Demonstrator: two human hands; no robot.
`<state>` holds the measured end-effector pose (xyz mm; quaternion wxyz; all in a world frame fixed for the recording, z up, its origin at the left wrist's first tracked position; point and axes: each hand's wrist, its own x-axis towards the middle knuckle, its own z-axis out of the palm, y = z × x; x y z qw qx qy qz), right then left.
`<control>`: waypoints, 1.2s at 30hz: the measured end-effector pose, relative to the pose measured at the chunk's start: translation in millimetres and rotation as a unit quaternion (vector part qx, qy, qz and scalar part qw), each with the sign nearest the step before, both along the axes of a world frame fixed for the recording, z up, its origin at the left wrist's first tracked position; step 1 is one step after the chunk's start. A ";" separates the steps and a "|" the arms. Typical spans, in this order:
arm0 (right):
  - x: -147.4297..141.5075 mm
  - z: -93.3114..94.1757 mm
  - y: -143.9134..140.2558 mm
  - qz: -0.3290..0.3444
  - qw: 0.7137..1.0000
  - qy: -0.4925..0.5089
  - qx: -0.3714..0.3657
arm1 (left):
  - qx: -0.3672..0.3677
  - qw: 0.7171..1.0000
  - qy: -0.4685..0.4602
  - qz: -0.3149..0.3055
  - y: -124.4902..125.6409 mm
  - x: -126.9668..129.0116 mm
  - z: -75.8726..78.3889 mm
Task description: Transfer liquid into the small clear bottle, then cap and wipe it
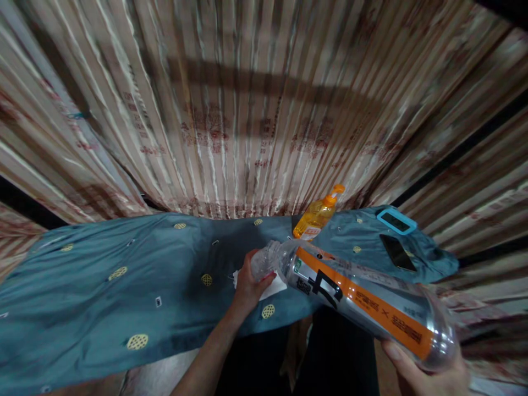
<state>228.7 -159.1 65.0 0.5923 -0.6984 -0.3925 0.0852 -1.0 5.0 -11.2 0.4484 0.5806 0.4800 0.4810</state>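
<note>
My right hand is closed around the base of a large clear plastic bottle with an orange and silver label. The bottle is tilted, its neck pointing left and down. My left hand wraps round a small clear plastic cup. The bottle's mouth is at the cup's opening; I cannot tell whether they touch. Below the left hand, a white sheet, perhaps tissue or paper, lies partly hidden on the cloth. Whether liquid flows does not show clearly.
A yellow pump bottle stands at the back of the teal patterned cloth. To the right lie a light-blue framed device and a dark phone. Pleated curtains enclose the back and sides.
</note>
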 end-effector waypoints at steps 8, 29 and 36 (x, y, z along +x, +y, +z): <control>0.3 16.5 5.6 -0.002 0.999 -0.036 0.004 | 0.008 1.000 -0.017 -0.002 1.6 -0.2 -6.0; 15.2 12.5 17.0 0.061 0.995 -0.064 0.043 | 0.025 0.999 -0.033 0.008 5.3 1.8 -7.2; 12.5 15.0 20.0 0.071 0.996 -0.048 0.038 | 0.017 0.999 -0.045 0.011 3.6 1.7 -2.6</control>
